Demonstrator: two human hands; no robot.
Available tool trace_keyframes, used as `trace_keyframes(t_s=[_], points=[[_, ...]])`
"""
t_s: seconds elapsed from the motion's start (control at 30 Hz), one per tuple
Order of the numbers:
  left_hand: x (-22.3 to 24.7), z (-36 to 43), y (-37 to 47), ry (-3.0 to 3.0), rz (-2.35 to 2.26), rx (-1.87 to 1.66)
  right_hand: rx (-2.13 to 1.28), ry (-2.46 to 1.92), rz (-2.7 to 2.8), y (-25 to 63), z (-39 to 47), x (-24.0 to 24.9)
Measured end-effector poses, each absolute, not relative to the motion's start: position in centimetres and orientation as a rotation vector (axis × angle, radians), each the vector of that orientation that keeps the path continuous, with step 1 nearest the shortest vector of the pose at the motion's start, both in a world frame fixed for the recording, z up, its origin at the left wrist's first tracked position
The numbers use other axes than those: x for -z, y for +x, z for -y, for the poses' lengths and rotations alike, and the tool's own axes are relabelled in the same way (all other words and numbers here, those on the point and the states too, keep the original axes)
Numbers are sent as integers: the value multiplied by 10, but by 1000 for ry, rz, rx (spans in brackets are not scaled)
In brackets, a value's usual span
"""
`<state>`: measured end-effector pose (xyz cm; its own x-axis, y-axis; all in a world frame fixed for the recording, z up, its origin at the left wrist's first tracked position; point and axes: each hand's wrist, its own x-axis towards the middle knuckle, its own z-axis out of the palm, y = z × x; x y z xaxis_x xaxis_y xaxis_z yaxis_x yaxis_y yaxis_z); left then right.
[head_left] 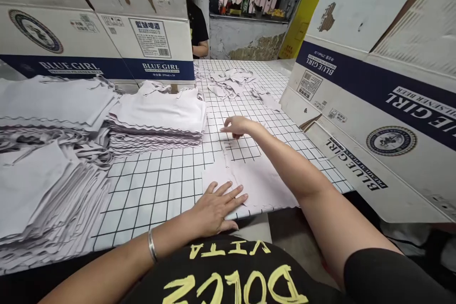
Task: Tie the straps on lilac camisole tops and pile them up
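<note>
A pale pink cut fabric piece lies flat at the table's near edge, with a narrow strip reaching away from me along its left side. My left hand rests palm down on its near left corner, fingers spread. Farther out, my right hand is closed in a pinch just above the far end of the strip. What sits between its fingertips, if anything, is too small to make out. My right forearm passes over the right part of the piece and hides some of it.
Stacks of similar pale fabric pieces stand on the left of the grid-patterned tablecloth. Crumpled scraps lie farther back. Large cartons flank the table. Another person is partly visible behind the left carton.
</note>
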<state>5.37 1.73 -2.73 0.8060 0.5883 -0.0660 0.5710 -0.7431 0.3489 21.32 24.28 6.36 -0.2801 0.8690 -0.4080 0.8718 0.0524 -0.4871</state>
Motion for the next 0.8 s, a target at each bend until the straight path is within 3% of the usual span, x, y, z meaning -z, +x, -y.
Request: trace_keyframes(t_s=[0.13, 0.27, 0.43, 0.63, 0.8], points=[[17, -38, 56, 2523, -1080, -354, 684, 2217, -2720, 284, -190, -56], [7, -101, 95, 2346, -1308, -590, 646, 2114, -2826, 332, -101, -1], [10, -165, 186, 2253, -1532, -367, 319, 2266, -2785, 333, -50, 41], [22, -175, 231, 2284, -1507, -253, 373, 2286, -2766, 332, -48, 35], [10, -194, 220, 2225, -1663, -420, 706, 2502, -2652, 348, -81, 22]])
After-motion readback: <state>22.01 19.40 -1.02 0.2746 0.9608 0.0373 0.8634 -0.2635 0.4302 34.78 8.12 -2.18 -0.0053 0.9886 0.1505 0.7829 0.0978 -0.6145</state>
